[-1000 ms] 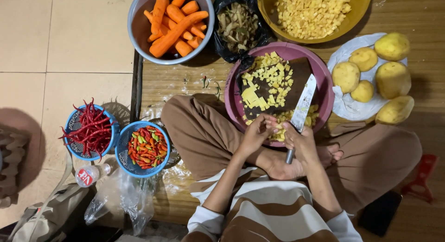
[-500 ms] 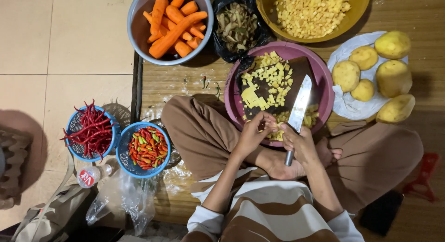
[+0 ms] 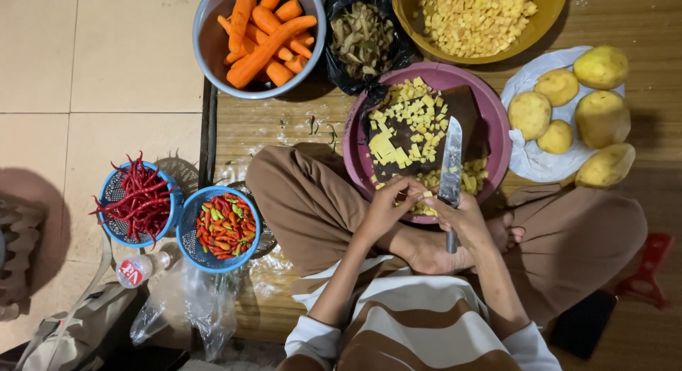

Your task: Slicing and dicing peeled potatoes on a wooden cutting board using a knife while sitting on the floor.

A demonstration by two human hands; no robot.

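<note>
I sit cross-legged on the floor. My right hand [image 3: 465, 218] grips a large knife [image 3: 450, 165], its blade pointing up over a dark cutting board [image 3: 469, 111] that lies in a maroon bowl [image 3: 497, 115]. My left hand [image 3: 387, 209] pinches potato pieces [image 3: 419, 197] at the bowl's near rim, right beside the knife hand. Yellow diced potato [image 3: 405, 129] covers the left half of the board.
A yellow bowl of diced potato [image 3: 476, 19], a black bag of peels [image 3: 362, 37] and a grey bowl of carrots [image 3: 263, 33] stand beyond. Peeled potatoes [image 3: 575, 108] lie on white plastic at right. Two blue baskets of chillies [image 3: 224, 225] [image 3: 138, 200] sit left.
The knife blade has swung slightly, now standing more upright over the board. Both hands stay together at the bowl's near rim.
</note>
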